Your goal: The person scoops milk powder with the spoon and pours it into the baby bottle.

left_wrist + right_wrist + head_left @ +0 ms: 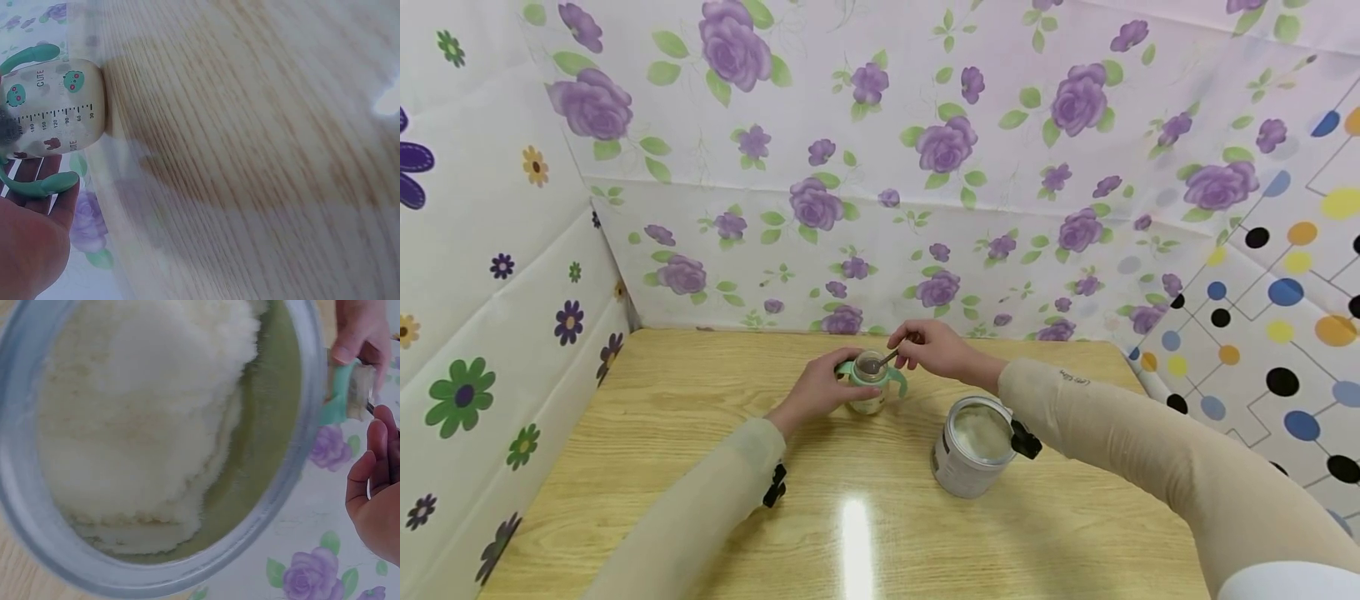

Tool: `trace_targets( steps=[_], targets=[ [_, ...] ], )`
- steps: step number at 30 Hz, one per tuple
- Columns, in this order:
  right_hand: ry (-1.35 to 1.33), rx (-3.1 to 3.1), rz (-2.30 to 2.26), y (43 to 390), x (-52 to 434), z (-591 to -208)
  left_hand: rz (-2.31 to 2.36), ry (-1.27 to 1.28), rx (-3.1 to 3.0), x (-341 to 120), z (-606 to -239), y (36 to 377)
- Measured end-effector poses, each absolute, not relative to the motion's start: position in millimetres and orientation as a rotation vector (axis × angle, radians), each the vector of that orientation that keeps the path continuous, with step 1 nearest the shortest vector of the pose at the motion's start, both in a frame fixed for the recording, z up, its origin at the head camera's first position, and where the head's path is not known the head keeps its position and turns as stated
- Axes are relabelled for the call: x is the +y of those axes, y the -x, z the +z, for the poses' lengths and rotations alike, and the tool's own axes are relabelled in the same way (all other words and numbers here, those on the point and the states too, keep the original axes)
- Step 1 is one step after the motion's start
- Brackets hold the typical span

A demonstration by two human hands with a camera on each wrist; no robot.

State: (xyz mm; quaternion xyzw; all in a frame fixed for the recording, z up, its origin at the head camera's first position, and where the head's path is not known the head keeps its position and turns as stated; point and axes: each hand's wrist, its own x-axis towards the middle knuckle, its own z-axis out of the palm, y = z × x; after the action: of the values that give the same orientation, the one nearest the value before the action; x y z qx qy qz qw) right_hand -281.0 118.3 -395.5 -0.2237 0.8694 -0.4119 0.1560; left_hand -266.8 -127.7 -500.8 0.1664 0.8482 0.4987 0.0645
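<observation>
Near the back of the table, a clear baby bottle [868, 406] with green handles stands upright with its mouth uncovered. My left hand [817, 387] grips it from the left, thumb in front and fingers behind. The left wrist view shows scale marks and cartoon prints on the bottle [56, 107]. My right hand [942, 347] pinches the handle of a metal spoon [889, 357]. The spoon's bowl is at the bottle's open mouth; how deep it sits is hard to tell. Below my right forearm stands an open can [962, 477] of pale powder [144, 419].
The wooden table [700, 375] meets a flowered cloth wall [880, 275] just behind the bottle. Patterned cloth also rises on the left and right sides. Black wrist cameras sit on both sleeves, the right one close to the can's rim [292, 506].
</observation>
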Motion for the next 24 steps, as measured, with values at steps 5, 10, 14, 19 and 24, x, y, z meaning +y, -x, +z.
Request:
trace_targets(
  steps=[5, 10, 14, 19, 24],
  targets=[
    [0.673, 2.495, -1.174, 283, 120, -396, 1.504, -0.514, 2.569, -128, -502, 267],
    [0.689, 2.491, -1.171, 283, 121, -396, 1.510, -0.514, 2.568, -128, -502, 266],
    [0.676, 2.482, -1.168, 281, 121, -395, 1.511, -0.508, 2.566, -128, -502, 266],
    [0.651, 2.472, -1.206, 282, 120, -394, 1.502, -0.512, 2.569, -128, -501, 266],
    [0.621, 2.442, -1.279, 282, 122, -387, 1.504, -0.506, 2.571, -128, -500, 265]
  ],
)
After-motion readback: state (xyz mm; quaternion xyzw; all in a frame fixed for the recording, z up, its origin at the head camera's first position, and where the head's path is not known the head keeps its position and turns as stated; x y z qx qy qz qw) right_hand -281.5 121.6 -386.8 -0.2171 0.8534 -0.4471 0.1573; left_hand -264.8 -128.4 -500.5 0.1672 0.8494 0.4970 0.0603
